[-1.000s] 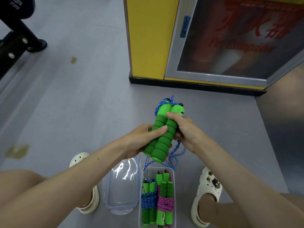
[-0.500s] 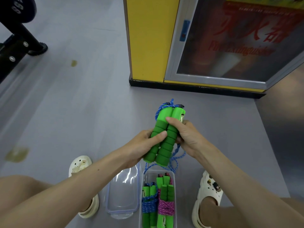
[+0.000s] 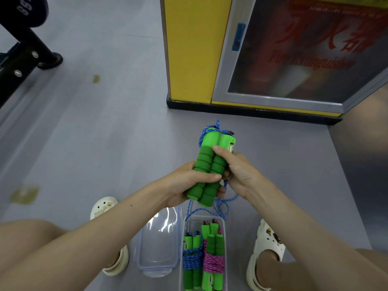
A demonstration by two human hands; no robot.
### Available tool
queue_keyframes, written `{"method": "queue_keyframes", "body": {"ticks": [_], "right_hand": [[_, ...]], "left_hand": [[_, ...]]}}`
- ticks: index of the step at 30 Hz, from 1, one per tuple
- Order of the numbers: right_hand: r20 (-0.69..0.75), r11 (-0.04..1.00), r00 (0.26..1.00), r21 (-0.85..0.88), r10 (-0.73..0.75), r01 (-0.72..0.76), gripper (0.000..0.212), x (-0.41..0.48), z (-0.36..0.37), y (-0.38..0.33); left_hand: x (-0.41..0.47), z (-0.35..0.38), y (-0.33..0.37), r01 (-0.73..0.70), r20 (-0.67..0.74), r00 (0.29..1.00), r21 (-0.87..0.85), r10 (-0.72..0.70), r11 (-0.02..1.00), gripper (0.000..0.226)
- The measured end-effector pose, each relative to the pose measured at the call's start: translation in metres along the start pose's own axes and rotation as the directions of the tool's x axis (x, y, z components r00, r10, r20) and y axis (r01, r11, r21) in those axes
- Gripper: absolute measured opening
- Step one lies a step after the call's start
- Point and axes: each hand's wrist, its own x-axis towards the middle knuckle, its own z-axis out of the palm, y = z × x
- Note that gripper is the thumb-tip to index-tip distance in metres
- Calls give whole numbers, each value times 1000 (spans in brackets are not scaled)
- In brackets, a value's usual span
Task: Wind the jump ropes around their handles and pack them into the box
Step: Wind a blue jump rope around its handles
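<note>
Two green foam handles (image 3: 207, 164) of a jump rope are held side by side above the floor. My left hand (image 3: 189, 181) grips their lower half from the left. My right hand (image 3: 237, 171) grips them from the right, thumb across the front. The blue rope (image 3: 218, 204) loops over the handles' top and hangs in loose coils beneath. Below stands a clear plastic box (image 3: 223, 232) holding a blue-wound rope bundle (image 3: 192, 261) and a pink-wound rope bundle (image 3: 213, 259), both with green handles.
The box's clear lid (image 3: 159, 246) lies on the grey floor left of the box. My feet in white clogs (image 3: 106, 206) (image 3: 265, 248) flank them. A yellow pillar (image 3: 189, 49) and a fire extinguisher cabinet (image 3: 304, 51) stand ahead. Black gym equipment (image 3: 23, 51) is at far left.
The handles and both hands have stayed in about the same place. My left thumb has shifted lower across the handles, and the right thumb sits higher near the top.
</note>
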Motion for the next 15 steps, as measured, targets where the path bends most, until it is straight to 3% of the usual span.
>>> {"method": "queue_keyframes", "body": {"ticks": [3, 9, 12, 15], "right_hand": [[4, 999, 1000, 48, 8, -9, 84, 0, -1, -1], [61, 997, 997, 59, 49, -53, 52, 0, -6, 3], [26, 996, 996, 31, 89, -89, 58, 3, -5, 1], [-65, 996, 993, 9, 94, -94, 64, 5, -1, 0]], "left_hand": [[-1, -1, 2, -6, 30, 1000, -19, 6, 1000, 35], [1, -2, -7, -49, 24, 998, -86, 52, 995, 45], [3, 0, -9, -19, 29, 999, -146, 23, 989, 43], [3, 2, -6, 11, -10, 1000, -97, -12, 995, 36]]}}
